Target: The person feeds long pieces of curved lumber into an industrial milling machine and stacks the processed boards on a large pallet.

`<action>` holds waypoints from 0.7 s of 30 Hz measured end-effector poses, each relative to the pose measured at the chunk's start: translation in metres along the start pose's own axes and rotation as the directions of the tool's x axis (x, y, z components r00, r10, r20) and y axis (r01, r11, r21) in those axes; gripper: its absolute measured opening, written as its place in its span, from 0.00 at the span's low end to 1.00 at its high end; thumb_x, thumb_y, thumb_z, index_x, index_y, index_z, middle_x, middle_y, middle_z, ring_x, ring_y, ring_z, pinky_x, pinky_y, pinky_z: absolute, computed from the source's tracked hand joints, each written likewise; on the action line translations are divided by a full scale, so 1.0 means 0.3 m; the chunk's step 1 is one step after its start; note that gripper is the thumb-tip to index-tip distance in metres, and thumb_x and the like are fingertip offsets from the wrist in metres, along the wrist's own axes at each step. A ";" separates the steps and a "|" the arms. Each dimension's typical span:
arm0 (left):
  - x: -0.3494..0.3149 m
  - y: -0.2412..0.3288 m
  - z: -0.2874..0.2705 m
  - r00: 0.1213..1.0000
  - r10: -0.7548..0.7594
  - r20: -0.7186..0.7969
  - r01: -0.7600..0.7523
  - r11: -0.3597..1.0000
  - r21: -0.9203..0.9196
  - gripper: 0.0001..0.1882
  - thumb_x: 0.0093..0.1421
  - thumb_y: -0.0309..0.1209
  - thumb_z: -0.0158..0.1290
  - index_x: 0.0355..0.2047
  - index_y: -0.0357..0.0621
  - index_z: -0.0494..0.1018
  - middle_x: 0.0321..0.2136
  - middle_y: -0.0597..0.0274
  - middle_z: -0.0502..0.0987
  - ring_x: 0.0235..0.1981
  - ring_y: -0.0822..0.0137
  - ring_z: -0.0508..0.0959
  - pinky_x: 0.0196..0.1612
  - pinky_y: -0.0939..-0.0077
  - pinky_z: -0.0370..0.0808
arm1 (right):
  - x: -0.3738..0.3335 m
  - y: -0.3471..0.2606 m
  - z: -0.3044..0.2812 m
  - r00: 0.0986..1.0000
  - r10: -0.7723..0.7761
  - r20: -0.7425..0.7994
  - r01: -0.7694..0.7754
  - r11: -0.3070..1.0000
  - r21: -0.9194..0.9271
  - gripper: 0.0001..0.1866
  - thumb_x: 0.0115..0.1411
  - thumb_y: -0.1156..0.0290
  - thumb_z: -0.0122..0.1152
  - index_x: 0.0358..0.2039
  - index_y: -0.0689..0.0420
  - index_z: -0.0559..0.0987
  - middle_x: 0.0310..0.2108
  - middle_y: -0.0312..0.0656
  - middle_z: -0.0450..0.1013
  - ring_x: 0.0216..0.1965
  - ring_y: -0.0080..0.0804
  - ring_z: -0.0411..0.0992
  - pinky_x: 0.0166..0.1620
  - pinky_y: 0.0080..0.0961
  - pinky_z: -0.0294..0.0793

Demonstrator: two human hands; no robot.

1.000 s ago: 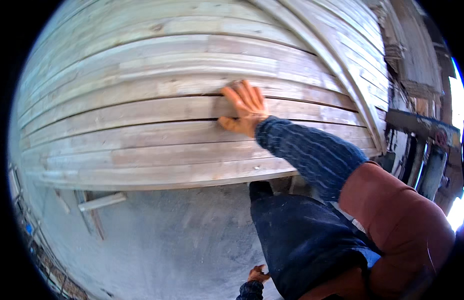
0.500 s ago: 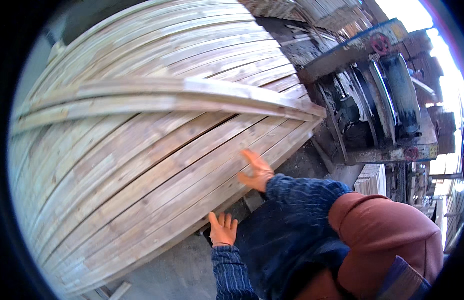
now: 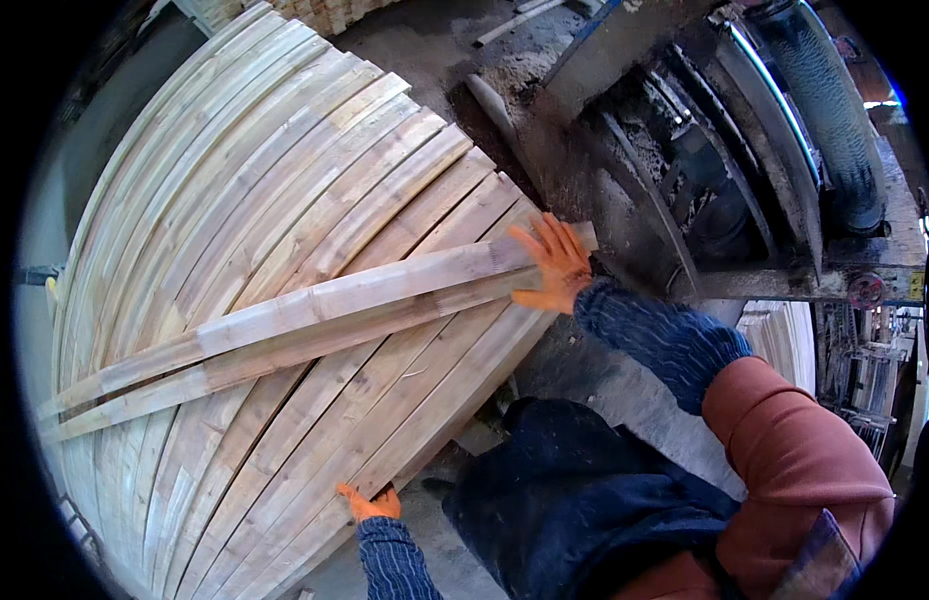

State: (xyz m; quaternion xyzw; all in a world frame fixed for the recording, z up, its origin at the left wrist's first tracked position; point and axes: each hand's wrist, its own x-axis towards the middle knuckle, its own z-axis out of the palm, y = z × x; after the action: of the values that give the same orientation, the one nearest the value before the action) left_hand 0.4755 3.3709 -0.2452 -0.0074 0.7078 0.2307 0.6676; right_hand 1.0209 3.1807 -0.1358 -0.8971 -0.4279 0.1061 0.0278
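Two loose wooden boards point(image 3: 315, 300) lie slantwise across a wide layer of planks point(image 3: 335, 210). My right hand point(image 3: 557, 265), in an orange glove, is at their right end. Its fingers are spread over the upper board, and the thumb reaches toward the lower one. My left hand point(image 3: 370, 503), gloved in orange too, rests at the near edge of the planks. Its thumb and fingers are apart, and part of the hand is hidden by the cuff. Both forearms wear dark blue striped sleeve covers.
A grimy machine with a big roller point(image 3: 820, 120) and curved metal plates stands at the right. Beyond it is a stack of pale boards point(image 3: 780, 335). Scrap sticks point(image 3: 520, 22) lie on the dusty floor at the back. A dark apron covers my front.
My right hand has moved up and right onto the ends of the loose boards. The left hand has shifted down and left along the plank edge. The view has turned, too.
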 end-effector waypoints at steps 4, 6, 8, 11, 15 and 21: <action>-0.001 0.003 0.002 1.000 0.028 0.004 -0.028 0.999 -0.020 0.49 0.66 0.70 0.50 0.73 0.44 0.60 0.72 0.56 0.64 0.71 0.54 0.65 0.72 0.58 0.65 | 0.194 0.048 0.013 0.939 -0.067 0.337 0.078 0.997 -0.021 0.55 0.54 0.36 0.69 0.77 0.38 0.57 0.73 0.48 0.60 0.73 0.50 0.58 0.76 0.51 0.50; -0.002 -0.010 0.005 0.999 0.042 0.001 -0.042 0.998 -0.045 0.50 0.66 0.70 0.49 0.74 0.44 0.59 0.73 0.55 0.63 0.72 0.53 0.64 0.73 0.58 0.63 | 0.238 0.060 0.006 0.893 -0.103 0.439 0.120 0.993 -0.012 0.53 0.54 0.36 0.69 0.77 0.39 0.58 0.71 0.47 0.64 0.70 0.49 0.63 0.74 0.50 0.56; 0.001 -0.018 0.000 0.999 0.054 -0.004 -0.054 0.998 -0.030 0.50 0.66 0.70 0.49 0.74 0.45 0.59 0.73 0.55 0.63 0.72 0.53 0.63 0.74 0.57 0.62 | 0.247 0.044 -0.014 0.893 -0.152 0.424 0.203 0.976 -0.079 0.51 0.56 0.36 0.66 0.76 0.42 0.61 0.69 0.48 0.67 0.67 0.48 0.67 0.70 0.45 0.65; 0.028 -0.028 -0.038 0.998 0.058 -0.024 -0.058 0.998 -0.012 0.50 0.62 0.71 0.55 0.72 0.47 0.64 0.71 0.59 0.67 0.70 0.55 0.67 0.71 0.57 0.66 | 0.257 -0.035 -0.062 0.874 -0.192 0.445 0.240 0.969 -0.053 0.51 0.57 0.36 0.65 0.76 0.44 0.60 0.69 0.48 0.67 0.67 0.49 0.67 0.69 0.46 0.66; 0.035 -0.018 -0.012 0.996 0.057 -0.064 -0.057 0.998 -0.004 0.49 0.60 0.71 0.57 0.70 0.49 0.67 0.70 0.60 0.69 0.69 0.56 0.69 0.70 0.58 0.69 | 0.203 -0.189 0.091 0.893 -0.389 0.227 0.381 0.921 0.080 0.53 0.56 0.39 0.67 0.77 0.44 0.57 0.68 0.49 0.67 0.65 0.50 0.68 0.67 0.49 0.66; -0.027 -0.032 0.015 0.987 0.096 -0.126 -0.097 0.995 0.001 0.47 0.62 0.69 0.56 0.69 0.49 0.67 0.68 0.58 0.70 0.68 0.55 0.68 0.70 0.58 0.68 | 0.243 -0.238 0.112 0.846 -0.427 0.319 0.460 0.887 -0.032 0.58 0.55 0.46 0.72 0.79 0.42 0.50 0.67 0.51 0.67 0.65 0.50 0.68 0.66 0.51 0.66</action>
State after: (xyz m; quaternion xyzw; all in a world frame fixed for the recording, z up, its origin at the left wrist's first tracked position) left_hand 0.4836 3.3614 -0.2406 0.0106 0.7475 0.2638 0.6096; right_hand 1.0040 3.2810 -0.1705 -0.7467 -0.6280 0.2100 -0.0629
